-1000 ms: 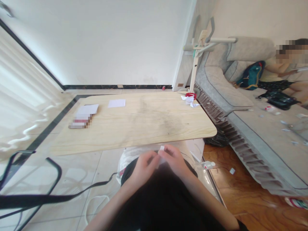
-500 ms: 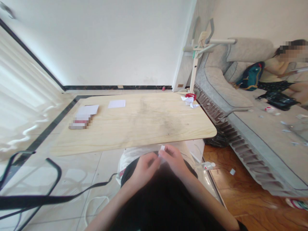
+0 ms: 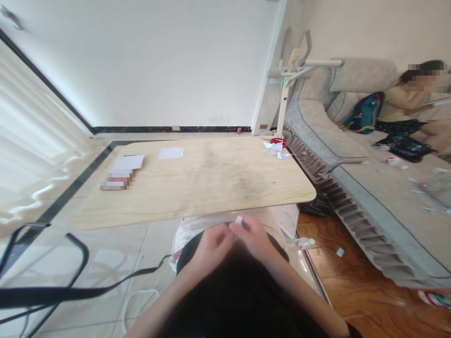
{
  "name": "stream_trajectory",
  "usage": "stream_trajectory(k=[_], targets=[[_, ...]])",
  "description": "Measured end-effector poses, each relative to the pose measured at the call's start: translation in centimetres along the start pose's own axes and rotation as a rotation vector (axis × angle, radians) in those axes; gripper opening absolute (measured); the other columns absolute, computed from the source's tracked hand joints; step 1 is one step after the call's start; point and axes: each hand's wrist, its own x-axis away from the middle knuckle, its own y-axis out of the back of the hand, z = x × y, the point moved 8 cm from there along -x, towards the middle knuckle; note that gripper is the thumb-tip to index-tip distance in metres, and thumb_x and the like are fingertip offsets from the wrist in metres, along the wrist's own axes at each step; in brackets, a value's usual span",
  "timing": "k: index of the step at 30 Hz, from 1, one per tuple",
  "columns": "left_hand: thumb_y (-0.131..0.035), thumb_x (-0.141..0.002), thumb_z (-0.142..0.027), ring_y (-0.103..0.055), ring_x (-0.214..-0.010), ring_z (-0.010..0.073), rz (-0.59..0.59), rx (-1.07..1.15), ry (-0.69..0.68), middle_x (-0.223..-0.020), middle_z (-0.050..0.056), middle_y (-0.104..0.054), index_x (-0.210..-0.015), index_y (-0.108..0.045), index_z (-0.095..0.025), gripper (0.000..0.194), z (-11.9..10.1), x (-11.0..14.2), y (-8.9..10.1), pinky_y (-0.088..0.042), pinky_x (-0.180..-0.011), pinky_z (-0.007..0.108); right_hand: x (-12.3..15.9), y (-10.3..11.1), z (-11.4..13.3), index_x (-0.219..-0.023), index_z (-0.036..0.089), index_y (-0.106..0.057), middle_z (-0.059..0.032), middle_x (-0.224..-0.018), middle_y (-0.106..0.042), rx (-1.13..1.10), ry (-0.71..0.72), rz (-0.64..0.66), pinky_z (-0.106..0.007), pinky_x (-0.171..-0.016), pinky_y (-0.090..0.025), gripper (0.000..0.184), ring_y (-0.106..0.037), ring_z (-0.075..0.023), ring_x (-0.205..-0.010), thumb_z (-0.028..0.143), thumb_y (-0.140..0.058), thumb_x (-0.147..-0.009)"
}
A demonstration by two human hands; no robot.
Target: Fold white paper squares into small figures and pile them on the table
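White paper scrap [image 3: 238, 219], too small to tell its long axis, pokes upward, pinched between left hand [image 3: 210, 245] and right hand [image 3: 254, 237] below the counter [image 3: 197, 183].

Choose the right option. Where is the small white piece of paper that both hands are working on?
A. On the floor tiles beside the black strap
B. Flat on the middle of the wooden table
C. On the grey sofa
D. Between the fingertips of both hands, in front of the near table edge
D: the small white piece of paper sits pinched between the left hand and the right hand, below the near edge of the wooden table, not on it.
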Motion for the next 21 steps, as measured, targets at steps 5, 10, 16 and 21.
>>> stream_trajectory(k=[5, 10, 16, 21], targets=[[-0.05, -0.09, -0.035, -0.052, -0.06, 0.0136, 0.02, 0.041, 0.008, -0.059, -0.002, -0.053, -0.062, -0.052, -0.017, 0.033, -0.07, -0.1, -0.15, -0.039, -0.059, 0.024, -0.04, 0.05, 0.15, -0.063, 0.019, -0.053, 0.0039, -0.058, -0.049, -0.013, 0.013, -0.007, -0.025, -0.053, -0.036, 0.029, -0.044, -0.0125, -0.056, 0.037, -0.063, -0.084], [-0.048, -0.091, -0.039, -0.048, -0.059, 0.0132, 0.066, 0.042, -0.008, -0.058, -0.002, -0.05, -0.059, -0.05, -0.018, 0.038, -0.67, 0.1, -0.33, -0.039, -0.058, 0.024, -0.2, 0.11, -0.22, -0.064, 0.019, -0.056, 0.0036, -0.058, -0.052, -0.054, 0.0, -0.018, -0.025, -0.054, -0.037, 0.027, -0.046, -0.0124, -0.056, 0.036, -0.065, -0.083], [-0.048, -0.091, -0.036, -0.047, -0.058, 0.0132, 0.08, 0.029, 0.01, -0.057, -0.002, -0.049, -0.057, -0.048, -0.018, 0.038, -0.54, 0.28, -0.3, -0.037, -0.057, 0.025, -0.11, 0.11, 0.07, -0.063, 0.018, -0.056, 0.0037, -0.057, -0.052, -0.073, -0.013, -0.026, -0.025, -0.053, -0.036, 0.026, -0.045, -0.0121, -0.055, 0.035, -0.066, -0.081], [-0.046, -0.093, -0.04, -0.047, -0.057, 0.0133, 0.126, 0.019, 0.027, -0.056, -0.002, -0.049, -0.057, -0.049, -0.018, 0.043, -0.27, 0.21, -0.54, -0.036, -0.056, 0.025, -0.22, 0.07, 0.07, -0.063, 0.019, -0.055, 0.0036, -0.058, -0.051, -0.115, -0.035, -0.022, -0.025, -0.053, -0.035, 0.026, -0.045, -0.0121, -0.054, 0.035, -0.066, -0.08]])
